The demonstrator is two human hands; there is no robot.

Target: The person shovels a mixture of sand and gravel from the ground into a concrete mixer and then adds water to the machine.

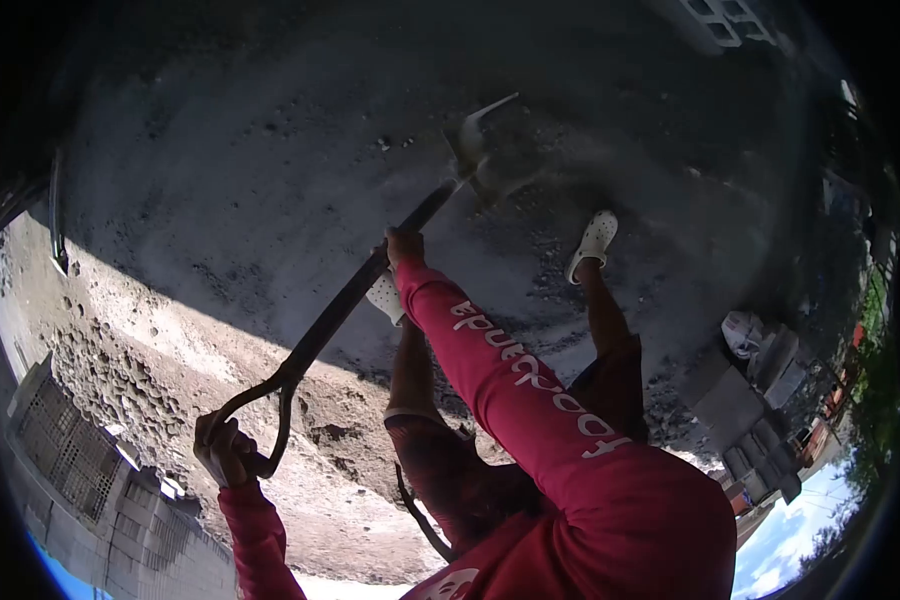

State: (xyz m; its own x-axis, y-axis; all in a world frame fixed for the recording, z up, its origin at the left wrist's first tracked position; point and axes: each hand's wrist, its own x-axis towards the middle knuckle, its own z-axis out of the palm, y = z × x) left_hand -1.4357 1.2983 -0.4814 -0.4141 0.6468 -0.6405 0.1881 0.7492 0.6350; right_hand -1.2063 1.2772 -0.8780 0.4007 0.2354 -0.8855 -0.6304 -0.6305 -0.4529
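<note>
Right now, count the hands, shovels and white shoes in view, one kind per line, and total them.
hands: 2, the left hand and the right hand
shovel: 1
white shoes: 2
total: 5

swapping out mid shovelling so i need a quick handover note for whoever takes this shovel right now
Hands: left hand shut on the shovel at its D-grip; right hand shut on the shaft, nearer the blade.
Things: blade down at the dark grey pile, ahead of the white clogs.
Done: pile surface looks worked over.
Left: a wide pile lies unshifted; how much to do cannot be told.
</note>
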